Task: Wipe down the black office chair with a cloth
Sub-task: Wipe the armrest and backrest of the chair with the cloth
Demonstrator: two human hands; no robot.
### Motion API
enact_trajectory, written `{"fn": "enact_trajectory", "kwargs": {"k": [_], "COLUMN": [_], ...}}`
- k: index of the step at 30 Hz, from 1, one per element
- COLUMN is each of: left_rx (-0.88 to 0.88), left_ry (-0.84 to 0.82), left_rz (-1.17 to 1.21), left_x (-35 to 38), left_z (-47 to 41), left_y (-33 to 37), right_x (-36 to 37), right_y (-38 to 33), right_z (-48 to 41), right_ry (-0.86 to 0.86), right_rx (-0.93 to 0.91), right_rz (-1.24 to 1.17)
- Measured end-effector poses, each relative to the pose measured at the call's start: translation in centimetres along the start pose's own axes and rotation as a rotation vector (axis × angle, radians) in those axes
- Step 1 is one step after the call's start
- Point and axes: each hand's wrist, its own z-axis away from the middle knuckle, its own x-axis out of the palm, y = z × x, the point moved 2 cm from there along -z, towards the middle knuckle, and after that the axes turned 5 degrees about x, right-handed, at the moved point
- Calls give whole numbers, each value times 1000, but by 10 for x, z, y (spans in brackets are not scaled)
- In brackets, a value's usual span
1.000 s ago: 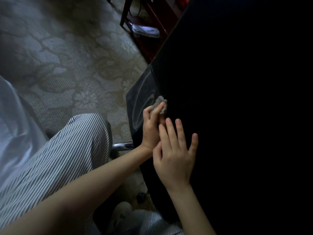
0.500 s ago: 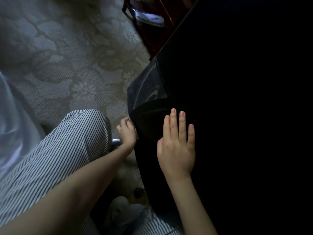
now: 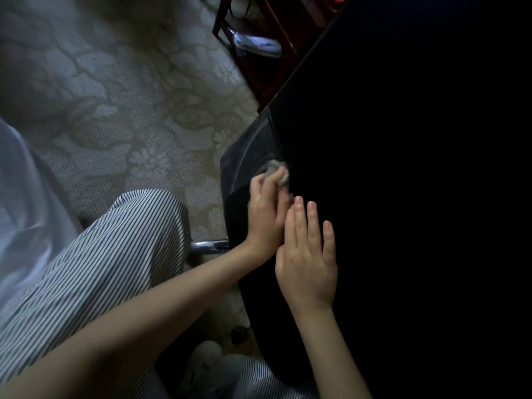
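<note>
The black office chair (image 3: 403, 182) fills the right side of the view, its back very dark and its seat edge (image 3: 244, 156) slightly lighter. My left hand (image 3: 266, 214) holds a small grey cloth (image 3: 277, 172) in its fingertips and presses it against the chair near the seam between seat and back. My right hand (image 3: 308, 254) lies flat on the chair back just below and right of the left hand, fingers straight and together.
A patterned carpet (image 3: 129, 110) covers the floor at left. Dark red wooden furniture (image 3: 259, 30) with a white object on its shelf stands at the top. My striped trouser leg (image 3: 115, 254) is at lower left, a chrome chair part (image 3: 210, 246) beside it.
My left hand has come back up from the lower seat edge to the seam, with the cloth showing again. My right hand stays flat on the chair back.
</note>
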Motion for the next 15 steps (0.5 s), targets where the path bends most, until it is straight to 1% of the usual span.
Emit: {"fn": "enact_trajectory", "kwargs": {"k": [2, 3, 5, 6, 7, 8, 12, 15], "left_rx": [212, 348, 610, 685, 706, 690, 544, 422], "left_ry": [-55, -96, -152, -154, -141, -122, -55, -37], "left_rz": [61, 68, 21, 1, -10, -15, -42, -67], "left_x": [1, 0, -2, -3, -3, -2, -1, -4], "left_z": [-11, -15, -23, -26, -26, -23, 1, 10], "left_y": [19, 26, 37, 39, 39, 37, 12, -7], "right_x": [-1, -2, -3, -3, -2, -1, 1, 3], "right_y": [3, 5, 9, 11, 12, 13, 15, 16], "right_z": [3, 5, 11, 14, 17, 21, 30, 33], "right_ry": [47, 70, 106, 117, 119, 117, 121, 127], "right_rx": [65, 93, 115, 112, 105, 93, 39, 8], "right_rz": [-106, -155, -218, -224, -213, -196, -132, -73]}}
